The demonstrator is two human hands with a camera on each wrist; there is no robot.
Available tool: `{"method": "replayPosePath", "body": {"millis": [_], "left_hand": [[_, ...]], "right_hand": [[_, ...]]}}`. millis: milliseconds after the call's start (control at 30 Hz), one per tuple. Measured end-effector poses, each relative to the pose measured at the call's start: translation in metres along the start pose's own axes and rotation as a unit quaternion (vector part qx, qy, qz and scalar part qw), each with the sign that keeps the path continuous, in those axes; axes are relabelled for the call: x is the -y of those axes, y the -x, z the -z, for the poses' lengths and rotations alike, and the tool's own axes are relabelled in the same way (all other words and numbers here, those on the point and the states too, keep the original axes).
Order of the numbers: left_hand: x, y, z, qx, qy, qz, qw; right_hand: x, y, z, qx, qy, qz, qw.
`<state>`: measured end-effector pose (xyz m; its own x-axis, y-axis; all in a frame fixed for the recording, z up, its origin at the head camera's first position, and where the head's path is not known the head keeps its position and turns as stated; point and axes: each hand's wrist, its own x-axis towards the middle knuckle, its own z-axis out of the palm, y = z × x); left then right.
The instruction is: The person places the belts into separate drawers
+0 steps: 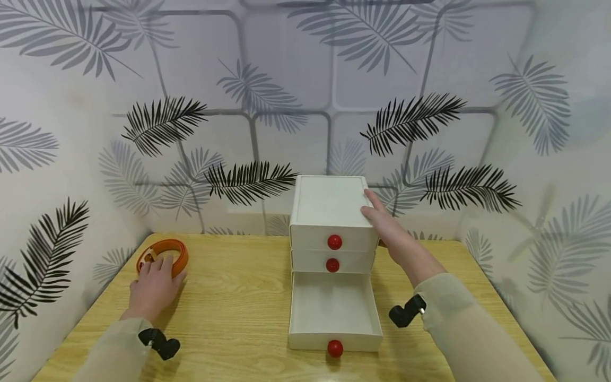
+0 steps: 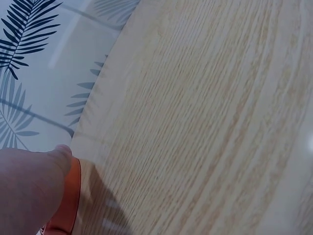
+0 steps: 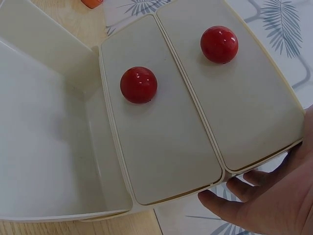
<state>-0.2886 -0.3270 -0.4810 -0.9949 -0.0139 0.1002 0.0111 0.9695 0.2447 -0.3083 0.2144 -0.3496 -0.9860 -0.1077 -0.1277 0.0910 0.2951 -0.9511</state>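
A coiled orange belt (image 1: 177, 247) with a gold-coloured buckle sits at the table's far left. My left hand (image 1: 154, 286) holds its near side, fingers over the band and thumb at the right. In the left wrist view, part of the orange belt (image 2: 71, 198) shows beside that hand. A white drawer unit (image 1: 329, 201) with red round knobs stands right of centre. Its bottom drawer (image 1: 334, 305) is pulled out, with nothing inside; the two upper drawers are closed. My right hand (image 1: 389, 228) rests against the unit's right side, two digits at the top edge and the other fingers (image 3: 220, 203) along the side.
The wooden table (image 1: 229, 302) reaches back to a wall (image 1: 286, 143) patterned with leaves. Similar panels rise at the left and right edges. The open drawer's front, with its red knob (image 1: 335, 348), juts toward me.
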Motion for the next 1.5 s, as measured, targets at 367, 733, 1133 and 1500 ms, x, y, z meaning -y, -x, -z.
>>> {"method": "replayPosePath", "body": {"millis": [367,733,1133,1500], "left_hand": [[0.0056,0.0025,-0.0051,-0.007,-0.009,-0.01,0.9999],[0.0047,0.0029,-0.0046,-0.015,-0.01,-0.018,0.9997],[0.0041,-0.0029,-0.0043,-0.008,0.009,-0.02,0.9997],[0.0047,-0.0044,-0.0077,-0.035,0.001,-0.022,0.9991]], "right_hand": [[0.0006,-0.0011,-0.0006,0.0,-0.003,-0.005,1.0],[-0.0008,-0.0023,-0.0001,0.0,-0.007,-0.003,1.0],[-0.0009,-0.0024,0.0003,0.001,-0.005,-0.001,1.0],[0.0003,-0.0007,0.0002,0.0,-0.002,-0.001,1.0]]}}
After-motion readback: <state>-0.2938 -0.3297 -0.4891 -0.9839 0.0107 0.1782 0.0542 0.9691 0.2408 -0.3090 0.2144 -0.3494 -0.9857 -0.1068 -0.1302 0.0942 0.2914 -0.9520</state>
